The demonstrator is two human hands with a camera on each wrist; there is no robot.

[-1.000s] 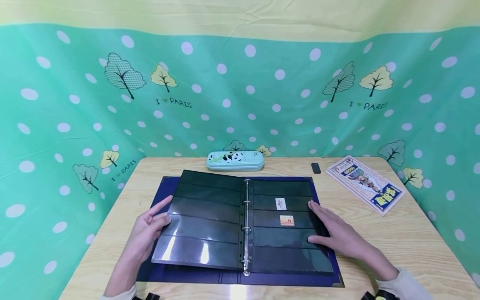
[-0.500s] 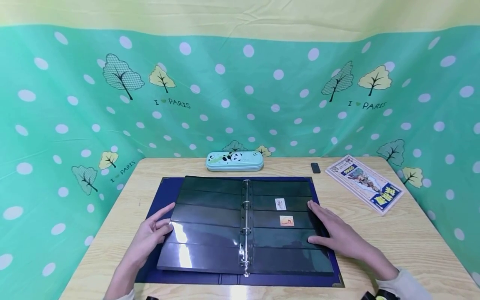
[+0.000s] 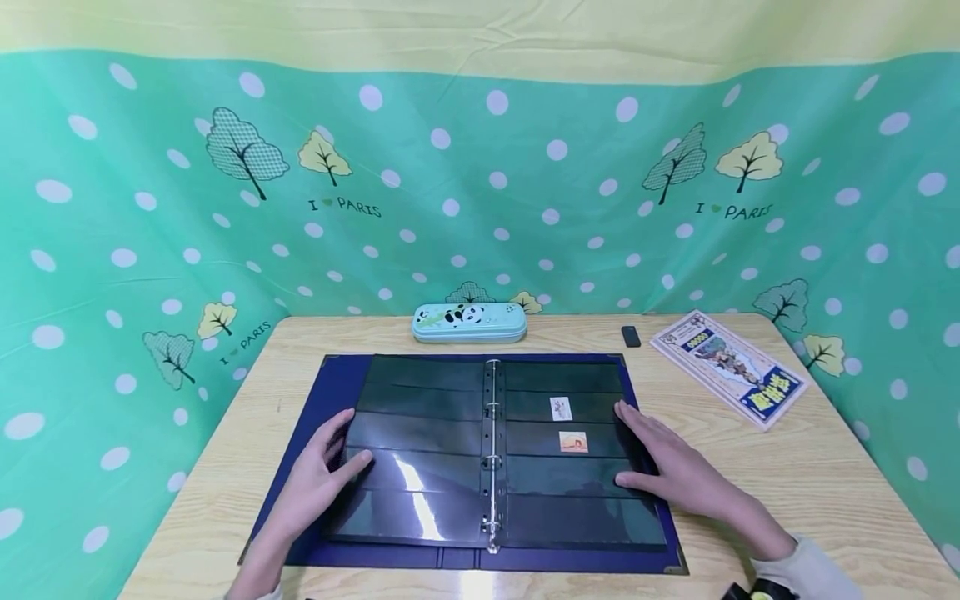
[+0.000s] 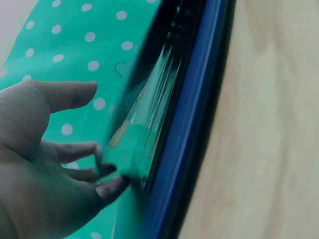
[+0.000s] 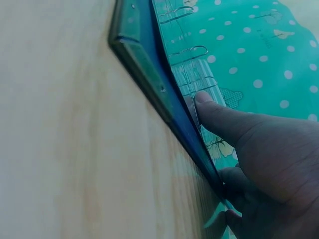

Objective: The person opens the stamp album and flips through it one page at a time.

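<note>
A stamp album (image 3: 315, 417) with a blue ring-binder cover lies spread on the table. Its left black pocket page (image 3: 420, 433) lies nearly flat and shows glare. On the right page (image 3: 570, 517) are two small stamps, a pale one (image 3: 561, 408) and an orange one (image 3: 573, 442). My left hand (image 3: 315, 483) is at the left page's outer edge, thumb over the page and apart from the fingers. In the left wrist view its fingertips (image 4: 112, 189) meet the page edges. My right hand (image 3: 686, 471) rests along the right edge, thumb (image 5: 214, 107) on the page.
A mint panda pencil case (image 3: 470, 322) stands behind the album. A small black object (image 3: 632, 336) and a stack of printed sheets or booklets (image 3: 731, 367) lie at the back right. A dotted green curtain (image 3: 525, 192) borders the wooden table (image 3: 795, 475).
The left page has come down from a raised tilt to nearly flat. My left hand has let go of its edge and shifted slightly right, thumb now spread. The right hand has stayed put.
</note>
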